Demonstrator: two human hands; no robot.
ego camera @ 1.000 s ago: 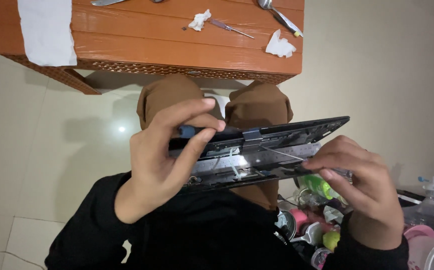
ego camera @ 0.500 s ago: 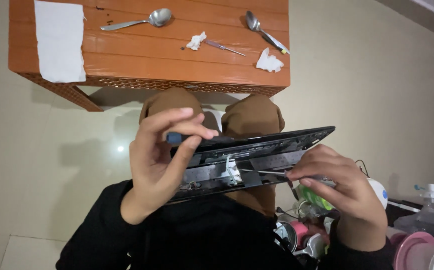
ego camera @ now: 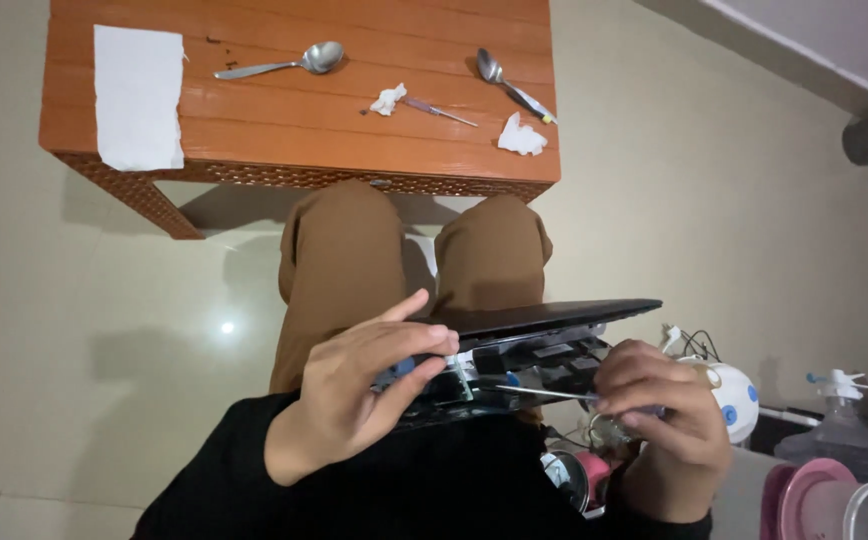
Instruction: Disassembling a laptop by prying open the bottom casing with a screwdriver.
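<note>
A black opened laptop body (ego camera: 544, 318) rests on my lap above my brown trousers, its inner parts exposed at the underside. My left hand (ego camera: 369, 385) grips its left edge, fingers curled around the casing near a small blue part (ego camera: 403, 367). My right hand (ego camera: 659, 410) pinches a thin screwdriver (ego camera: 539, 392), whose metal shaft points left into the exposed interior.
An orange wooden table (ego camera: 294, 125) stands ahead with a white paper sheet (ego camera: 139, 95), two spoons (ego camera: 284, 62), crumpled tissues (ego camera: 521, 135) and a thin tool. At lower right sit a white round device (ego camera: 739, 395), a water bottle (ego camera: 839, 420) and pink containers (ego camera: 804, 495).
The view has tilted up, showing more of the table. The laptop has dropped lower toward my lap and lies flatter; both hands keep their hold.
</note>
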